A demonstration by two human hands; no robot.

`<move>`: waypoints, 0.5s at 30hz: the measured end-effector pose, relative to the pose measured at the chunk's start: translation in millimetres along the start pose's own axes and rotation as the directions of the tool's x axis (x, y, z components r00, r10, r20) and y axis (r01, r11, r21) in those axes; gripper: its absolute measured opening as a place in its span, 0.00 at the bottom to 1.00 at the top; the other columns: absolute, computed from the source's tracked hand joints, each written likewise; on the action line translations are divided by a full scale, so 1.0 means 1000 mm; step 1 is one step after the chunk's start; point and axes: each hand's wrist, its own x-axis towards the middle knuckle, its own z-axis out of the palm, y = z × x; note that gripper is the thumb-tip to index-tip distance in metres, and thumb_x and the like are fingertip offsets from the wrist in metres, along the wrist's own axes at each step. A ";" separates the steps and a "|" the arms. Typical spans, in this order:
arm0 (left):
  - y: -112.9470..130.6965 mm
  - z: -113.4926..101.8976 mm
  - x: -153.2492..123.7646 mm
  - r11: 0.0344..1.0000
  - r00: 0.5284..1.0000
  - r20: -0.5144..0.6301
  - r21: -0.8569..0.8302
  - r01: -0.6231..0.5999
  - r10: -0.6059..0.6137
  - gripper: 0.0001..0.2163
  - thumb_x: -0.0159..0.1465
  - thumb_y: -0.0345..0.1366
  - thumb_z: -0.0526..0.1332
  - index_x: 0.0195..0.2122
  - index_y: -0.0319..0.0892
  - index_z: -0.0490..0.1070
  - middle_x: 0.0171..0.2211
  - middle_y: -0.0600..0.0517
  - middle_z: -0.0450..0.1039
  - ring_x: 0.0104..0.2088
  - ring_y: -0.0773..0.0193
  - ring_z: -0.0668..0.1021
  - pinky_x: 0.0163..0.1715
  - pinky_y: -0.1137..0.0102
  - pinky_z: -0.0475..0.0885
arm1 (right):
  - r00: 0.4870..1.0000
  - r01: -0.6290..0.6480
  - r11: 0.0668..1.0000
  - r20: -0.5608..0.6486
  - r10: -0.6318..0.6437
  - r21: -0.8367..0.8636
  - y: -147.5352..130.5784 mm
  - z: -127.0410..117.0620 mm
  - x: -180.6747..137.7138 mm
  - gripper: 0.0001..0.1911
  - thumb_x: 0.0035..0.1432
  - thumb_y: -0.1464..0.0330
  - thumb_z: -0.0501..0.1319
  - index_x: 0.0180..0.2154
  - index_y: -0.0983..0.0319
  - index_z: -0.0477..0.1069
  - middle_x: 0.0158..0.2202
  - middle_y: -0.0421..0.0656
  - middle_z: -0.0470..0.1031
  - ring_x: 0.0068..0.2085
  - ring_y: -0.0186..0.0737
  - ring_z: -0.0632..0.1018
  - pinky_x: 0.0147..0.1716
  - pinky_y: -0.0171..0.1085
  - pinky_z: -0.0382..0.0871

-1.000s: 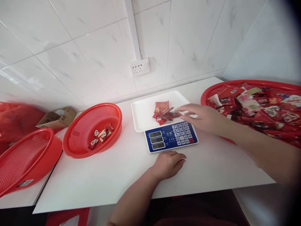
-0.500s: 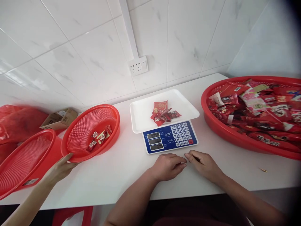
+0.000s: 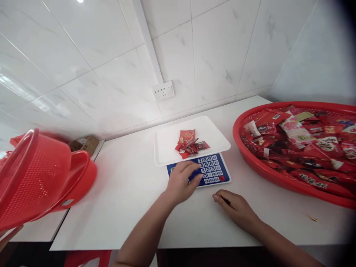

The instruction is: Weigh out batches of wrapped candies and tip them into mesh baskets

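My left hand (image 3: pixel 182 181) hovers over the blue control panel of a digital scale (image 3: pixel 214 174). Its thumb and fingers are apart with nothing between them, and it hides the display side of the panel. On the scale's white tray (image 3: pixel 167 144) lies a small heap of red-wrapped candies (image 3: pixel 190 144). My right hand (image 3: pixel 236 207) rests on the white table in front of the scale, fingers curled closed, with nothing seen in them.
At the right, a large red basket (image 3: pixel 250 167) is full of wrapped candies. Another person's hand (image 3: pixel 9 235), partly cut off, is under a tilted red basket (image 3: pixel 52 159) at the far left. A second red basket (image 3: pixel 90 174) and a cardboard box (image 3: pixel 89 144) are behind it.
My left hand has left my right hand and moved up-left over the scale panel. The other person's hand has lifted the small basket off the table to the left.
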 end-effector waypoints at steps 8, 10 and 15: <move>-0.037 -0.007 0.097 0.960 0.970 0.190 0.263 0.099 -0.152 0.30 0.60 0.55 0.52 0.59 0.45 0.53 0.61 0.47 0.53 0.63 0.49 0.48 0.59 0.54 0.51 | 0.997 0.009 1.000 0.070 -0.011 0.030 0.009 0.002 -0.002 0.19 0.61 0.56 0.45 0.26 0.59 0.63 0.25 0.39 0.69 0.29 0.36 0.71 0.30 0.33 0.63; -0.045 -0.004 0.107 0.950 0.940 0.288 0.297 0.094 -0.183 0.31 0.59 0.57 0.51 0.59 0.46 0.54 0.61 0.48 0.54 0.62 0.48 0.49 0.58 0.53 0.50 | 0.997 0.018 0.999 0.073 -0.020 0.037 0.009 0.002 -0.003 0.18 0.61 0.56 0.45 0.26 0.59 0.63 0.26 0.39 0.70 0.29 0.35 0.71 0.30 0.32 0.63; -0.049 -0.010 0.102 0.943 0.929 0.329 0.328 0.059 -0.172 0.25 0.60 0.55 0.52 0.54 0.47 0.62 0.58 0.50 0.60 0.59 0.52 0.58 0.57 0.54 0.52 | 0.996 0.034 0.999 0.084 -0.037 0.040 0.007 -0.001 -0.006 0.18 0.61 0.57 0.45 0.27 0.59 0.64 0.27 0.39 0.71 0.29 0.36 0.72 0.30 0.32 0.64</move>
